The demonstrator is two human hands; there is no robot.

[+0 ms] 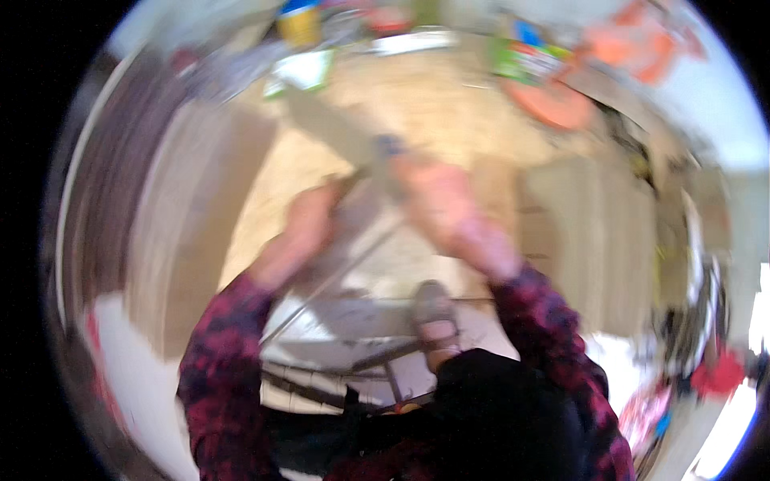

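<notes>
Motion blur smears the middle of the view. My left hand (311,215) is closed at the near left edge of a flat grey-brown cardboard piece (333,128), which slants from the far left toward my right hand. My right hand (439,199) reaches in from the other side, with its fingers closed along the piece's right end. A small blue spot (391,146) shows at the right fingertips; what it is cannot be made out. Below my hands, a brownish panel (353,212) hangs between my forearms, partly hidden by the left one.
Stacks of flat cardboard stand at left (196,232) and right (597,240) on a pale tan surface (449,88). At the far side lie a green-and-white packet (301,72), an orange round thing (553,104) and a yellow-and-blue container (300,24). A shoe (435,309) shows below.
</notes>
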